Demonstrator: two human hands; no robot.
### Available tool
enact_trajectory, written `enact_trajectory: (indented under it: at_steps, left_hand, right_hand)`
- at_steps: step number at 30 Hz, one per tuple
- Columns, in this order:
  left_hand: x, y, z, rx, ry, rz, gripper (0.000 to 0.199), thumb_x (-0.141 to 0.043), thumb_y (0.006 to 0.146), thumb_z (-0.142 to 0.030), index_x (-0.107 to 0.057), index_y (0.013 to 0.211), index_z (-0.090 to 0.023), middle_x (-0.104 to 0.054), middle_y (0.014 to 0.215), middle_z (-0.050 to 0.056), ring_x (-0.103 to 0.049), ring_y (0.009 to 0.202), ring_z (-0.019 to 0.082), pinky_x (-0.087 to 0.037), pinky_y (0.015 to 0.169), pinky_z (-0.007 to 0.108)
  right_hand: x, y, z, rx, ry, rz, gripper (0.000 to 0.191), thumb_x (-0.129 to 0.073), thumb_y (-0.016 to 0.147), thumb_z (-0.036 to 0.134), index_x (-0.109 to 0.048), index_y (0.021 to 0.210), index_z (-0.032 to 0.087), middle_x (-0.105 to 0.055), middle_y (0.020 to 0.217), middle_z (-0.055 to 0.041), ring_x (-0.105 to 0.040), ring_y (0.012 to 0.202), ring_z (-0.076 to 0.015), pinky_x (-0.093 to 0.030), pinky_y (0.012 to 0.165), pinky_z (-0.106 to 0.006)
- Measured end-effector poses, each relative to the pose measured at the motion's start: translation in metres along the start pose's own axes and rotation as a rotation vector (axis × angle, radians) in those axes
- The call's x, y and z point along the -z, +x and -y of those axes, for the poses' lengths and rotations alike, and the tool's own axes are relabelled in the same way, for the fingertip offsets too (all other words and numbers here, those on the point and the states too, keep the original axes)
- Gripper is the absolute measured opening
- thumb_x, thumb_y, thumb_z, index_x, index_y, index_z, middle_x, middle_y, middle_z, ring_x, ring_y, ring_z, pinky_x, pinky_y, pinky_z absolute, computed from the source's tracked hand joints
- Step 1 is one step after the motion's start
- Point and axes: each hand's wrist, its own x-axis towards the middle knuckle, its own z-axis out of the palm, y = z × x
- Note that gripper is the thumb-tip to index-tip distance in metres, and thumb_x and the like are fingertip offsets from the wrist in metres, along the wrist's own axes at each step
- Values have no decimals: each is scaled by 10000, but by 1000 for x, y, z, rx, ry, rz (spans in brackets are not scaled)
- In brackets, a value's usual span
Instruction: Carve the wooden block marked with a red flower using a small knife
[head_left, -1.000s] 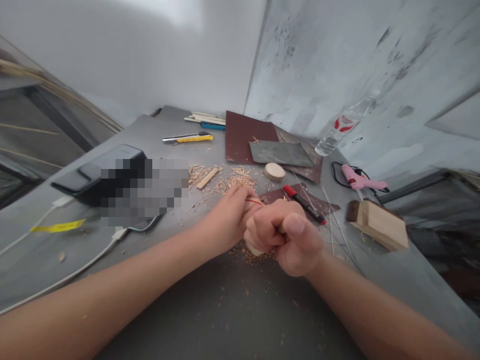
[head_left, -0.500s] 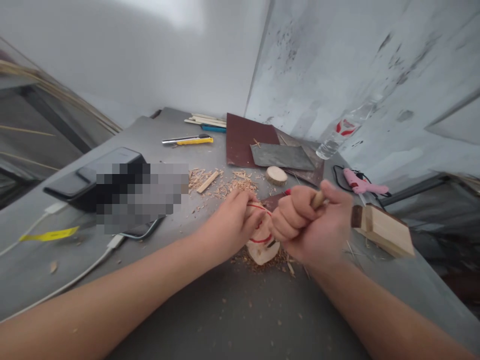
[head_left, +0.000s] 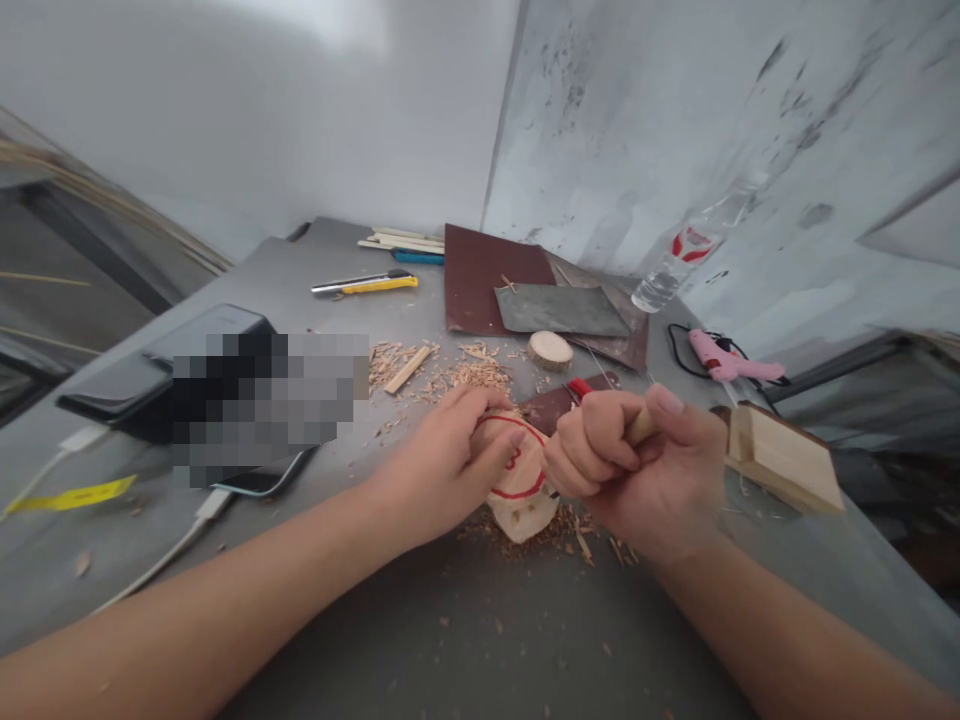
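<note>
A pale wood piece [head_left: 525,512] with a red curved line and a small red mark lies on the grey table, ringed by shavings. My left hand [head_left: 457,460] grips its left and far side, thumb over the top. Wrapped in a fist around a wooden tool handle [head_left: 641,425], my right hand [head_left: 630,460] rests against the right side of the wood. The handle's end pokes out between thumb and fingers; a short dark bit shows under the hand at the wood's edge, and the rest of the tool is hidden.
Wood shavings [head_left: 472,375], a round wood slice [head_left: 550,350] and brown sheets [head_left: 487,280] lie beyond the hands. A yellow cutter [head_left: 367,285] and a black device [head_left: 210,345] are left; a bottle [head_left: 690,250], pink glue gun [head_left: 731,358] and wood block [head_left: 787,460] are right.
My right hand has shifted slightly right and down with the tool. My left thumb lies differently, and more of the red line shows. The view has moved a little.
</note>
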Motion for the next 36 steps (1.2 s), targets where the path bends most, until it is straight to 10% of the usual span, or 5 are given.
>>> enact_trajectory:
  at_steps: [9,36]
  left_hand:
    - [1,2,-4,168,-34,1,210,-623,937,-371,-646,1068,-209,-688,1026,70,-651,945,265,-503,855,432]
    - [-8,2,-1,109,2,-33,211,-600,913,-371,-595,1052,-212,-671,1089,92,-637,1016,269,-551,928,455]
  right_hand:
    - [-15,-3,6,21,87,-4,520,-523,970,509,-297,599,224,-205,526,70,-168,438,-90,-169,424,-277]
    - [-37,-3,-13,149,-154,-24,622,-607,1038,541,-304,603,215,-259,536,73,-230,450,-90,-185,479,-290]
